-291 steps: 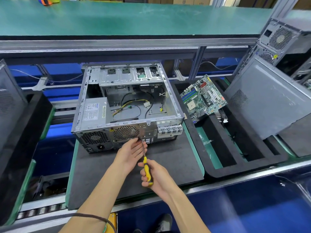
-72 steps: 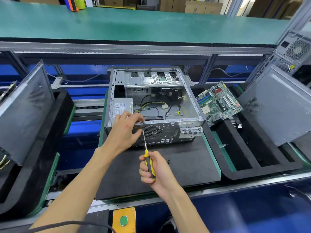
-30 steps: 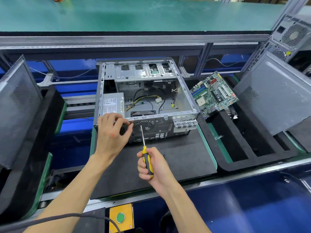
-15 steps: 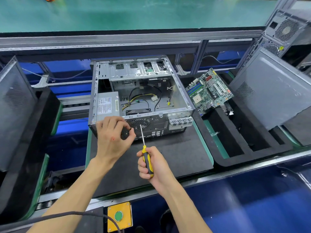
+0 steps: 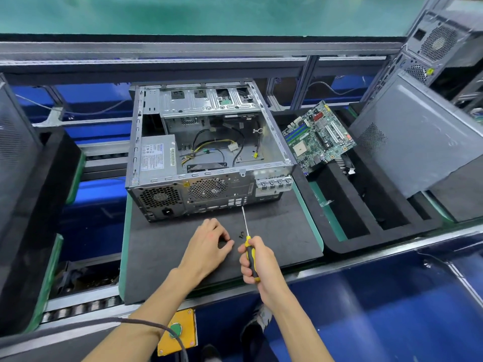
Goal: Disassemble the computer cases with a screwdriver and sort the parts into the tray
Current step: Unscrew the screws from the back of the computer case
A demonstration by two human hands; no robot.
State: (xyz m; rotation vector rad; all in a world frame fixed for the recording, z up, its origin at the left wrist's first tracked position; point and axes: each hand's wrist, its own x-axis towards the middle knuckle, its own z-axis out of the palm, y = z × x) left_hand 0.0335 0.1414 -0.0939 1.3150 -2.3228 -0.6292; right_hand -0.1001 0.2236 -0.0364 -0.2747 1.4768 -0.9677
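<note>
The open computer case [image 5: 209, 158] lies on a black foam mat [image 5: 282, 231], its rear panel facing me. Inside it are a power supply [image 5: 156, 158] and loose cables. My right hand [image 5: 257, 262] grips a yellow-and-black screwdriver [image 5: 247, 241], whose tip points up at the lower rear panel. My left hand [image 5: 206, 246] rests on the mat in front of the case, fingers curled, thumb and forefinger tips close together. Whether they pinch anything is unclear. Two small black screws [image 5: 240, 233] lie on the mat just right of those fingertips.
A black foam tray [image 5: 366, 231] on the right holds a green motherboard [image 5: 318, 137] and a grey side panel [image 5: 418, 142]. Another computer case [image 5: 439, 45] stands far right. A second black tray [image 5: 34, 194] sits left. A yellow button box [image 5: 177, 333] is below the bench edge.
My left hand has come down from the case's rear panel to the mat beside the screws. The screwdriver tip dropped away from the fan grille toward the lower panel.
</note>
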